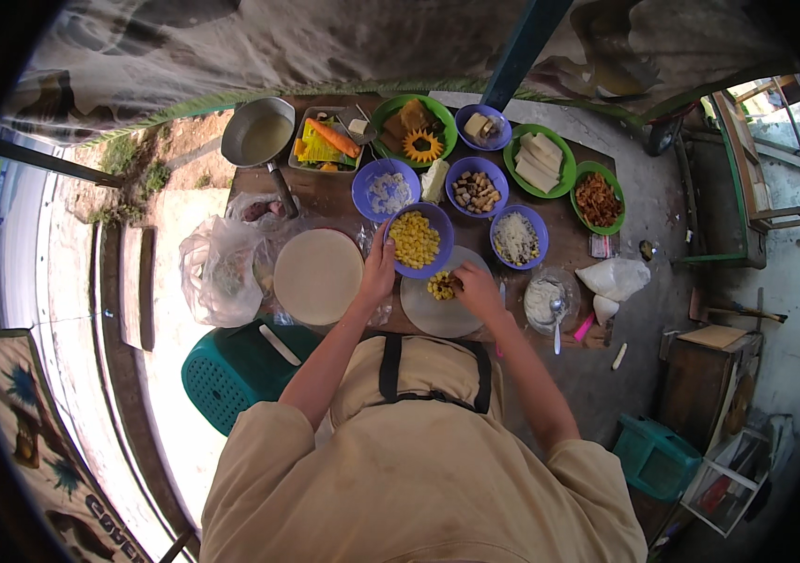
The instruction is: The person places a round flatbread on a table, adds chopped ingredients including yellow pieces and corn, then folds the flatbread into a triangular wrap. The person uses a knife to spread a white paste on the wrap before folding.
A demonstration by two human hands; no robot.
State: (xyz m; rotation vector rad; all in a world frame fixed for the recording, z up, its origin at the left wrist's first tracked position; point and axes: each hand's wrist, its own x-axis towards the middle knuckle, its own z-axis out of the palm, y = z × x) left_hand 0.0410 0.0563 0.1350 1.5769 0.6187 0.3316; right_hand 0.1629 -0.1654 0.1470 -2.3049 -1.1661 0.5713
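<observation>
My left hand [379, 269] grips the left side of a purple bowl [448, 225], tilted over the table's near part. Small yellow pieces [413, 241] lie inside it. Just right of the bowl, my right hand [477, 286] reaches down with its fingers bunched at a little heap of yellow and brown filling [440, 285]. What those fingers pinch, if anything, is hidden. Beneath the heap lies a thin, pale round sheet [435, 317]. A stack of larger-looking cream round sheets [317, 277] sits left of my left hand.
Behind my hands stand purple bowls of white shreds [516, 237] and brown cubes [476, 190], and green plates [540, 161]. A saucepan [260, 137] is at the far left, its handle pointing nearer. Right are a bowl of white paste with a spoon [557, 310] and a plastic bag [615, 277].
</observation>
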